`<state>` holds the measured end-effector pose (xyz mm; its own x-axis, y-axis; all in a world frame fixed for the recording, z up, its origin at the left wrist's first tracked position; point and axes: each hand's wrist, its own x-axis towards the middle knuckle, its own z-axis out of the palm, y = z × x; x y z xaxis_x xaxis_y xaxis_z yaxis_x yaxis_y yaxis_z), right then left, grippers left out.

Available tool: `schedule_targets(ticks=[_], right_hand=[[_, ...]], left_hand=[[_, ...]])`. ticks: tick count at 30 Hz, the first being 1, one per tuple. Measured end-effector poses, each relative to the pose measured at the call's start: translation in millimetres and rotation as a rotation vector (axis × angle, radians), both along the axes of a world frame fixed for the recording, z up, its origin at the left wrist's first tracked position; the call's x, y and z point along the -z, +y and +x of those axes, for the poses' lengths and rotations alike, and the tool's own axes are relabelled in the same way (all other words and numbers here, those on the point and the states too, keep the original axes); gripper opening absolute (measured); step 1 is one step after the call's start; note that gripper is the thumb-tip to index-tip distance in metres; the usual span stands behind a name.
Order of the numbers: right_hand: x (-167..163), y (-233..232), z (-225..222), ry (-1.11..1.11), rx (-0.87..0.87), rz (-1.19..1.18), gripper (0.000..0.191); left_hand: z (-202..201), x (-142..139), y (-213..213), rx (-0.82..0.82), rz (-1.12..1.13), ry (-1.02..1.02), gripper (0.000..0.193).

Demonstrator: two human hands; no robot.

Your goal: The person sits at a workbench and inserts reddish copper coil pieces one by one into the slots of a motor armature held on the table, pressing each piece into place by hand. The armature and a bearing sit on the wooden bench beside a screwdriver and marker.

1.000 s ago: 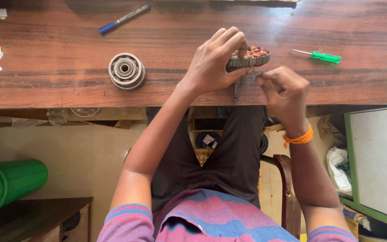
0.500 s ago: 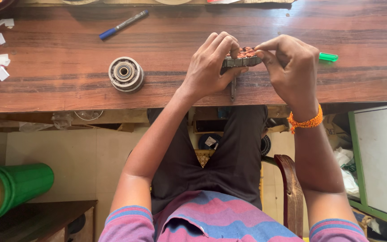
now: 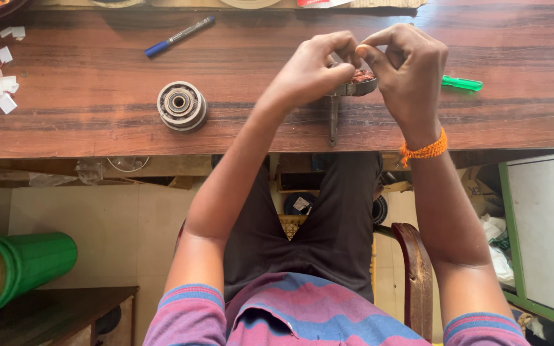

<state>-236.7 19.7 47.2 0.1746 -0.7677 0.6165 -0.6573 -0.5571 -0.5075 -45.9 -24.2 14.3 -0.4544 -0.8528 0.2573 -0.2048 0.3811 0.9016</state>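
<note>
A round metal bearing-like part (image 3: pixel 181 105) lies on the wooden surface (image 3: pixel 97 70), well left of the fingers. The left hand (image 3: pixel 312 70) and right hand (image 3: pixel 405 70) pinch a small copper-wound metal piece (image 3: pixel 359 82) between closed fingertips. A green screwdriver (image 3: pixel 461 83) lies just right.

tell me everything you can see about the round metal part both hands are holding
The round metal part is a grey ring packed with reddish-copper windings, mostly hidden by fingers. It sits at the wooden table near its front edge. The left hand and right hand pinch it from either side above. A thin dark strip hangs below it.
</note>
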Motion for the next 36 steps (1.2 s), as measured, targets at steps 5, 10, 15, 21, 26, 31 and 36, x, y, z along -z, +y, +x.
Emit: schedule_targets(ticks=[5, 10, 15, 21, 26, 31, 36], right_hand=[[-6, 25, 3, 0.008, -0.138, 0.077, 0.008], [0, 52, 17, 0.065, -0.156, 0.124, 0.009], [24, 66, 24, -0.001, -0.117, 0.227, 0.007], [47, 75, 10, -0.175, -0.058, 0.339, 0.005], [26, 65, -19, -0.010, 0.009, 0.144, 0.005], [12, 54, -20, 0.015, -0.037, 0.043, 0.004], [4, 23, -3, 0.059, -0.025, 0.036, 0.003]], left_hand=[[34, 0, -10, 0.431, 0.244, 0.206, 0.018], [43, 4, -18, 0.493, 0.011, 0.111, 0.024], [43, 9, -9, 0.431, -0.150, 0.122, 0.038], [26, 17, 24, 0.038, -0.444, -0.074, 0.040], [16, 21, 30, -0.094, -0.536, -0.072, 0.042], [14, 22, 32, -0.119, -0.524, -0.083, 0.044], [14, 21, 38, -0.155, -0.556, -0.110, 0.042]])
